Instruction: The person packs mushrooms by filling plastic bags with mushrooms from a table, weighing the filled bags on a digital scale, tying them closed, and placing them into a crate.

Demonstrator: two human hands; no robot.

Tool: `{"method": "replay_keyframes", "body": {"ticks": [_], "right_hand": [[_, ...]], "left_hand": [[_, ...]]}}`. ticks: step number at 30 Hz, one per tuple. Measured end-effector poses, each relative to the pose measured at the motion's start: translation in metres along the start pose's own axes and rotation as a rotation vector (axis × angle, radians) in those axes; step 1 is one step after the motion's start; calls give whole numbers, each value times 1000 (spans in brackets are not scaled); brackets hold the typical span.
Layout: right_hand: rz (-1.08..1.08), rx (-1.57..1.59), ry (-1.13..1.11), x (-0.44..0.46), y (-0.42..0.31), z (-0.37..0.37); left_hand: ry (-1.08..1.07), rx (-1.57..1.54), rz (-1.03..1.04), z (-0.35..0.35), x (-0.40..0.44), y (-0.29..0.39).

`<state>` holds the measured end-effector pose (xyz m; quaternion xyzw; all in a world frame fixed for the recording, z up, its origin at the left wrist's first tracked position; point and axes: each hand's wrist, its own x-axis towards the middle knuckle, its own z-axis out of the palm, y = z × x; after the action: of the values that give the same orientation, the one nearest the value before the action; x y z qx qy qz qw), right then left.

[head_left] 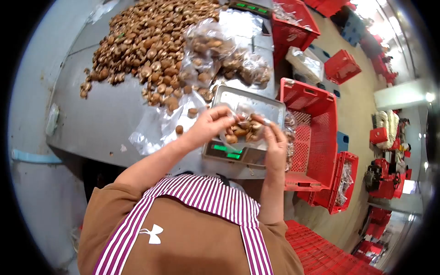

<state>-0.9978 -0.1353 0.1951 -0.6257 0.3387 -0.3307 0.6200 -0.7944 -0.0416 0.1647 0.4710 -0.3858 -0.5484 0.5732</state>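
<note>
A clear plastic bag of brown mushrooms is over the steel pan of a digital scale, whose display glows green at the near side. My left hand pinches the bag's left edge between thumb and fingers. On the opposite side, my right hand is closed on the bag's right edge. The bag's mouth is gathered between both hands. Whether its bottom rests on the pan I cannot tell. Loose mushrooms lie in a large heap beyond my left hand.
Filled clear bags sit beside the heap, and loose plastic bags lie flat near the table's front edge. A red crate stands right of the scale. A second scale display and another red crate are at the back.
</note>
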Motion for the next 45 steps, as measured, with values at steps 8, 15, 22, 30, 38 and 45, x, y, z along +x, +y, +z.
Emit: {"method": "replay_keyframes", "body": {"ticks": [8,15,22,30,38,45], "right_hand": [[179,131,-111,28,31,17],[-90,-582,-113,15,55,-20],[-533,-854,-326,-5,65,-10],[269,381,-128,37,53,-27],[80,76,-353,66,86,-44],[-600,-601,-451,22,66,-55]], "left_hand": [[-236,23,-102,25,14,-4],[-5,520,-43,-29,47,-31],[311,1123,166,-55,101,-87],[249,97,-98,11,59,-8],[213,-198,-217,13,52,-18],[451,-719,-268,1,91,-44]]}}
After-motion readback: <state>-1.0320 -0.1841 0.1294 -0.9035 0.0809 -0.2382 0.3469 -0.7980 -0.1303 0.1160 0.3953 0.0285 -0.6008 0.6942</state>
